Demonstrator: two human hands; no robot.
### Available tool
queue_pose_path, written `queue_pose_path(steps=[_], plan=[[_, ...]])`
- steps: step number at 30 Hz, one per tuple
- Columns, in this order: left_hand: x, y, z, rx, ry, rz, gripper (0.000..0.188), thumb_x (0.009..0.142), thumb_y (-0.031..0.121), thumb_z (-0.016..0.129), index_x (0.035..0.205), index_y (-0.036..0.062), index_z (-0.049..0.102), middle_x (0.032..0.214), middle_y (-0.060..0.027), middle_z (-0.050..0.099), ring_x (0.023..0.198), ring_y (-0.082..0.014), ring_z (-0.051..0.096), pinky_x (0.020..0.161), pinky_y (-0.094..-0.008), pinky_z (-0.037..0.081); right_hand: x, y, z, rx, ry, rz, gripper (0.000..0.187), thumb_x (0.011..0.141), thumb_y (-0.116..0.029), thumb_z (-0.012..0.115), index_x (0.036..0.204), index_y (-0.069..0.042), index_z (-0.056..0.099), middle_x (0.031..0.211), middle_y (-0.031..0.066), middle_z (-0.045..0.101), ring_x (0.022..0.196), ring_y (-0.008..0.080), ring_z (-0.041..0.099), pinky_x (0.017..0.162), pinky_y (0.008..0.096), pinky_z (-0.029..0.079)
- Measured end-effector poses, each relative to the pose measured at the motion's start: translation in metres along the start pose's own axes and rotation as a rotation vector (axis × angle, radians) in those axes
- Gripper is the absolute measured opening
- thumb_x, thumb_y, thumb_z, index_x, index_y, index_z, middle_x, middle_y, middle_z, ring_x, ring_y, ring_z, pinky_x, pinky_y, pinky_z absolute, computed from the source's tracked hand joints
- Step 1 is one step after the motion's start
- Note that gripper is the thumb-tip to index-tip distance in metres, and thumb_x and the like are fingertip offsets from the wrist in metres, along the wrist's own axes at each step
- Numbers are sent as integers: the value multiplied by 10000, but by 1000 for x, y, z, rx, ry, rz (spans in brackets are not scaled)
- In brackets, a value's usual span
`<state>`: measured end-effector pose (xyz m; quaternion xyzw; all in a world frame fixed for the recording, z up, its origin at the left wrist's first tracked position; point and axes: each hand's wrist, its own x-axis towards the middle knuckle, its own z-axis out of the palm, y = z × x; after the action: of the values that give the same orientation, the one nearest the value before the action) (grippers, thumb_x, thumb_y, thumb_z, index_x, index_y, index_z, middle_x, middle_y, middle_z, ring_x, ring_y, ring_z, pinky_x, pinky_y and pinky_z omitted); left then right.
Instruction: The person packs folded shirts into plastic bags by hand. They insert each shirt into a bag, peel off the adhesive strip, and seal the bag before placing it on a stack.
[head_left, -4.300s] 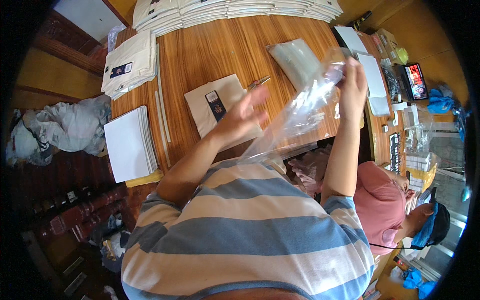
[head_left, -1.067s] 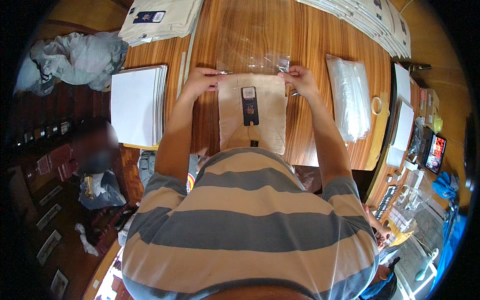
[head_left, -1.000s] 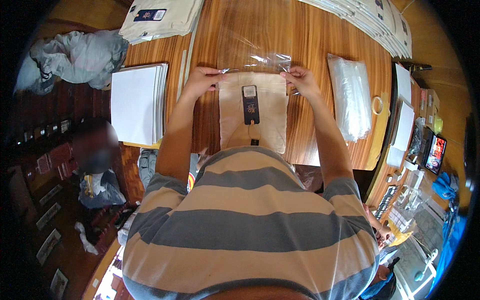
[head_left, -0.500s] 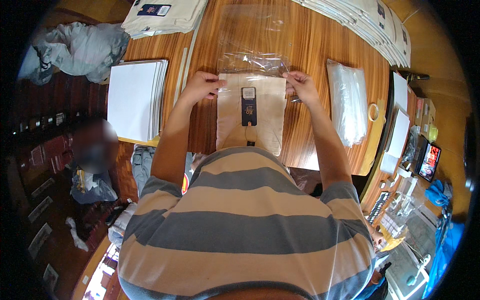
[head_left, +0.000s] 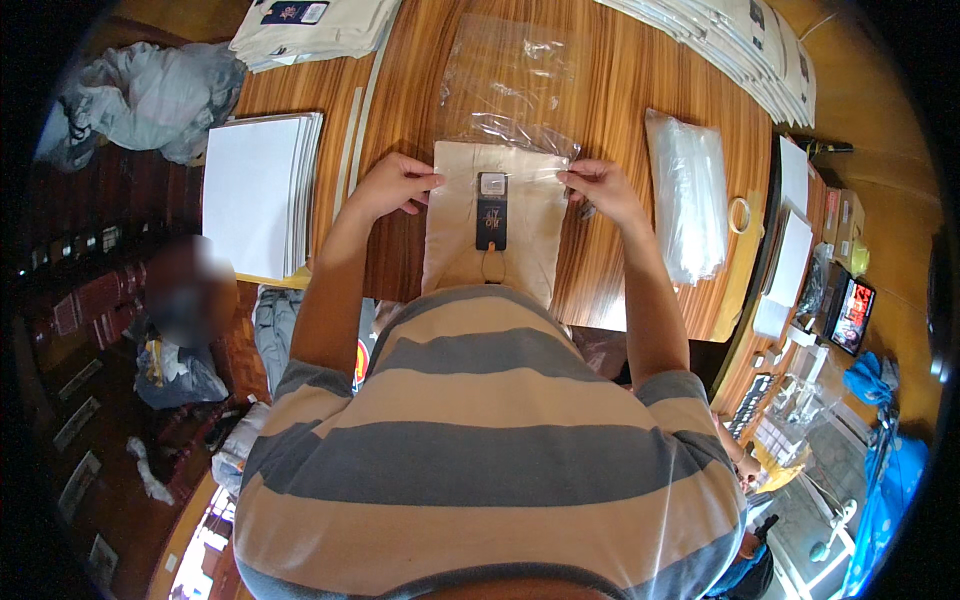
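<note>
A folded beige garment (head_left: 460,225) lies flat on the wooden table in front of me, its near end hidden by my striped shirt. On it rests a dark hang tag (head_left: 491,225) with a pale label and a cord loop. A clear plastic bag (head_left: 510,75) stretches beyond the garment's far edge, wrinkled where it meets the cloth. My left hand (head_left: 398,186) pinches at the garment's upper left side; my right hand (head_left: 603,188) pinches opposite. Both seem to grip the bag's thin edges; whether they also hold cloth is hard to see.
White sheets (head_left: 258,195) are stacked at left. A pile of clear bags (head_left: 688,195) and a tape roll (head_left: 739,215) lie at right. Folded beige garments (head_left: 310,35) sit far left, with another stack (head_left: 735,50) far right. A screen (head_left: 852,315) stands beyond the right side.
Both hands have come a little toward me along the garment's sides, still pinched. The bag has shifted slightly nearer with them, its wrinkles now spread farther out.
</note>
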<state>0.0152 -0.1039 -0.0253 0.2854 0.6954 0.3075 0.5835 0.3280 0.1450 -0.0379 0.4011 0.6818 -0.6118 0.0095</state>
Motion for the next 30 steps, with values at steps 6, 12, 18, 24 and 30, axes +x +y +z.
queue_pose_path(steps=[6, 12, 18, 24, 30], plan=[[0, -10, 3, 18, 36, 5, 373, 990, 333, 779, 1164, 3, 796, 973, -103, 785, 881, -185, 769, 655, -316, 632, -6, -2, 7, -248, 82, -115, 350, 935, -326, 824, 1052, 3, 797, 860, 65, 764, 784, 163, 682, 752, 321, 544], [-11, -18, 7, 2, -44, 0, 353, 991, 337, 780, 1100, 3, 815, 909, -73, 787, 834, -144, 755, 659, -297, 607, -15, 18, 7, -260, 11, -36, 336, 926, -330, 823, 1043, -15, 803, 881, 79, 779, 811, 173, 703, 795, 334, 557], [-30, -22, 16, 159, 96, 56, 334, 961, 290, 815, 1098, -14, 802, 942, -65, 793, 849, -143, 743, 718, -293, 591, -59, -5, 24, -467, 321, -103, 374, 912, -324, 853, 1076, 7, 790, 940, 111, 806, 927, 161, 759, 815, 348, 598], [-44, -50, 57, -118, 272, 262, 306, 946, 166, 830, 1169, -28, 750, 1066, -94, 788, 964, -141, 721, 881, -301, 576, -77, 43, 60, -25, 354, -111, 526, 896, -91, 860, 1344, 57, 629, 1144, 130, 786, 993, 189, 755, 837, 298, 611], [-34, -52, 58, -40, 250, 271, 326, 942, 153, 821, 1194, -35, 734, 1086, -94, 788, 975, -160, 721, 912, -314, 570, -66, 48, 78, 462, 288, -150, 612, 924, 8, 804, 1443, 22, 482, 1103, 125, 775, 989, 149, 731, 859, 289, 602]])
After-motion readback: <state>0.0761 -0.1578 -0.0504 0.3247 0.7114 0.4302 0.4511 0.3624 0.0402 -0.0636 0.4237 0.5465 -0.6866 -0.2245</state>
